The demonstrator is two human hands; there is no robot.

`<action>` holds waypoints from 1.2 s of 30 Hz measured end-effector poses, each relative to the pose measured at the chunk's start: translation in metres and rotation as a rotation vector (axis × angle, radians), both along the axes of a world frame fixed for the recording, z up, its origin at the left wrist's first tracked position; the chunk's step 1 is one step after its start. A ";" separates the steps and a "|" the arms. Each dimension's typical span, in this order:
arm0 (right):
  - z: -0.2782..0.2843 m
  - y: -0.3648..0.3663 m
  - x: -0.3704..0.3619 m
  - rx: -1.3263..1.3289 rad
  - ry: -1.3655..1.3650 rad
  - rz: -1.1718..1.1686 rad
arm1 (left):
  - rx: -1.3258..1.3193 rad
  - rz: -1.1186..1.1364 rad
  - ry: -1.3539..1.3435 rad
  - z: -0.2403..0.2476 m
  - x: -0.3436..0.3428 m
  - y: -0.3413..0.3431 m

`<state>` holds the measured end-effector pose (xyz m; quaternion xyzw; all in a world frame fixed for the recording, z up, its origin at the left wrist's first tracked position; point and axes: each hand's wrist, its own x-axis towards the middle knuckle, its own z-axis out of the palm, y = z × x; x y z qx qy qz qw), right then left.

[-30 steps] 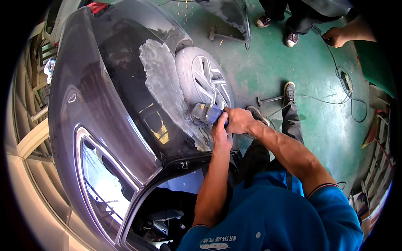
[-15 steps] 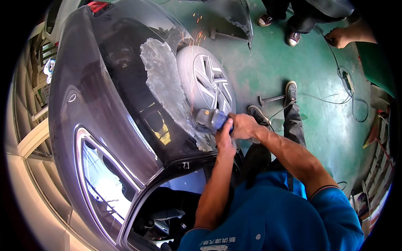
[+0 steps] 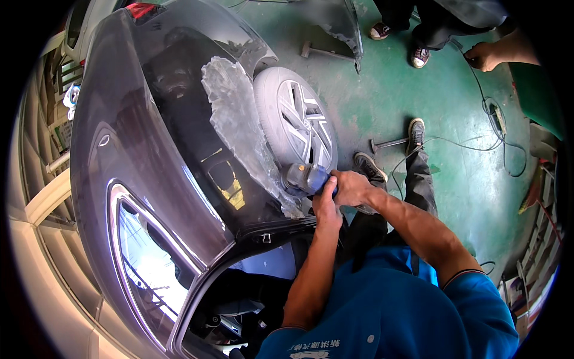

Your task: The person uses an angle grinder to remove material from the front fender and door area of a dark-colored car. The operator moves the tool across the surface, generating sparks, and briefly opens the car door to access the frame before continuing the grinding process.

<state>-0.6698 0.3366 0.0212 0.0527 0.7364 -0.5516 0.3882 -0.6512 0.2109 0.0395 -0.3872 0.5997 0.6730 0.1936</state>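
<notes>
Both of my hands grip a blue and grey angle grinder (image 3: 303,178) at the wheel arch of a dark car (image 3: 173,119). My left hand (image 3: 326,202) is closed round its near side, and my right hand (image 3: 351,188) wraps the rear of its body. The grinder's head lies against or very close to the lower part of a bared grey metal patch (image 3: 236,113) on the fender; I cannot tell if the disc touches. Just beyond the tool is a dusty grey wheel (image 3: 297,116) with a multi-spoke rim. The disc is mostly hidden.
An open car door gap (image 3: 251,287) lies at lower left. A hammer (image 3: 387,144) rests on the green floor (image 3: 371,90) near my shoes, with a power cable (image 3: 460,147) trailing right. Another person's hand (image 3: 483,55) holds a cable; a loose body panel (image 3: 341,27) lies at the top.
The grinder and both hands have shifted slightly right and down. Orange sparks that rose over the wheel are no longer visible. The other person's hand has stayed in about the same place.
</notes>
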 end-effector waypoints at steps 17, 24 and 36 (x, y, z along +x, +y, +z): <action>-0.016 -0.010 -0.062 -0.450 -0.227 -0.366 | -0.319 -0.202 0.004 0.013 -0.088 0.007; -0.026 -0.023 -0.013 -0.489 -0.194 -0.369 | -0.279 -0.167 -0.043 0.011 -0.045 0.000; -0.047 -0.036 -0.028 -0.494 -0.101 -0.407 | -0.323 -0.270 -0.031 0.011 -0.070 -0.003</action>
